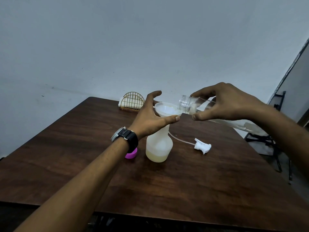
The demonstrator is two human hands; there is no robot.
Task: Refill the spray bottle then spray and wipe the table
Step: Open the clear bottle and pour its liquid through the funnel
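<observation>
The right hand [229,104] gripped a tilted clear bottle [187,104], its mouth over the funnel [167,108] whose rim the left hand [150,118] pinched. The spray bottle [158,144] stood beneath, midway on the table [66,164], well apart from its edges

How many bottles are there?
2. The spray bottle stands on the table with a funnel in its neck, held by the left hand. The clear bottle is tilted in the right hand over the funnel. No others show.
</observation>
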